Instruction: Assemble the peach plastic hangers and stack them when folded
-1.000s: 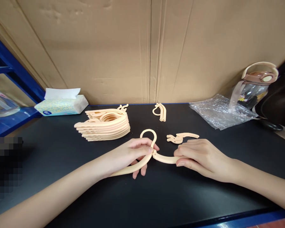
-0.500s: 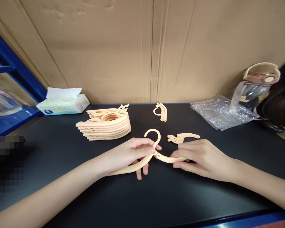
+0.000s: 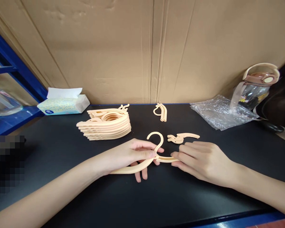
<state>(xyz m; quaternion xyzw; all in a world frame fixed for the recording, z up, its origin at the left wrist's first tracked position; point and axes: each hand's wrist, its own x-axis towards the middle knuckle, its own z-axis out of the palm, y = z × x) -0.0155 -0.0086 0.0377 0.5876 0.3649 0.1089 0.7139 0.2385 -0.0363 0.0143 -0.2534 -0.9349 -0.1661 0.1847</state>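
My left hand (image 3: 135,154) is closed on a cream plastic clothes hanger (image 3: 161,141), thumb pressed near its joint. The hook stands up above the thumb, and one curved arm runs left under the wrist. Between thumb and fingers, my right hand (image 3: 205,160) pinches a curved hanger arm (image 3: 166,159), its grooved side showing. The inner end of that arm meets the hanger's joint at my left thumb; whether it is locked in cannot be made out. Just behind my right hand lies a loose hanger piece (image 3: 184,136).
A stack of folded cream hangers (image 3: 106,125) sits at the left rear. Another folded hanger (image 3: 163,112) lies at the back. A tissue pack (image 3: 64,104) is far left; plastic wrap (image 3: 222,110) and a drinking bottle (image 3: 257,85) are at right. Cardboard (image 3: 123,57) backs the black table (image 3: 144,205).
The hanger arm in my right hand has turned to show its grooved side and moved left, closing on the joint. My left hand and the hook have shifted slightly right.
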